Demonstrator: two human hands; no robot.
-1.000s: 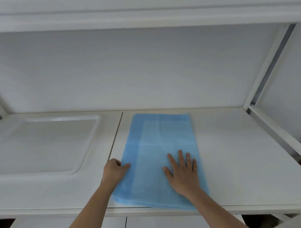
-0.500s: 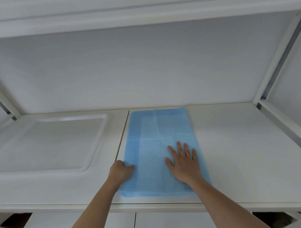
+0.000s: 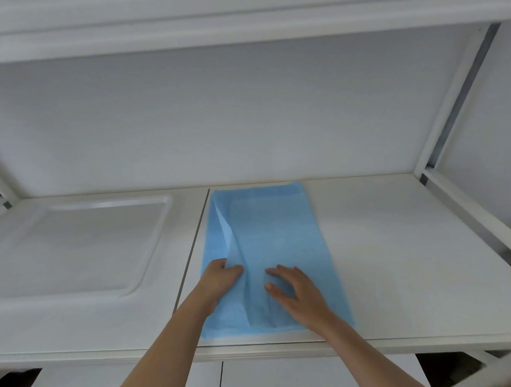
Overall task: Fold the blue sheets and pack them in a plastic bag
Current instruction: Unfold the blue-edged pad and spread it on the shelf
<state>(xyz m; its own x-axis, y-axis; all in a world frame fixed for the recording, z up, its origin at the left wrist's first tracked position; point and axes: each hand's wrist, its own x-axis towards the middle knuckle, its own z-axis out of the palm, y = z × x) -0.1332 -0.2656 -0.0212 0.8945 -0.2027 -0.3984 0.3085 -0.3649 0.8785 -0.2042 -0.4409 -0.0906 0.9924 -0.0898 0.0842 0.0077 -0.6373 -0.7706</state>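
On the white surface [image 3: 381, 261], mid-fold on a blue sheet [image 3: 273, 236]

The sheet lies lengthwise, running from the near edge toward the back wall, just right of the seam between the two panels. The left hand [image 3: 222, 278] pinches the sheet's left edge and has it lifted, so a raised ridge runs up toward the far left corner, looks like that side is being brought over to narrow the sheet. The right hand [image 3: 298, 293] lies flat with fingers spread on the near middle of the cloth, most likely as an anchor so the thin fabric doesn't slide while the other side gets pulled. A clear plastic tray [image 3: 152, 249] sits well off to the left, untouched. No plastic bag in view, so packing seems a way off yet.
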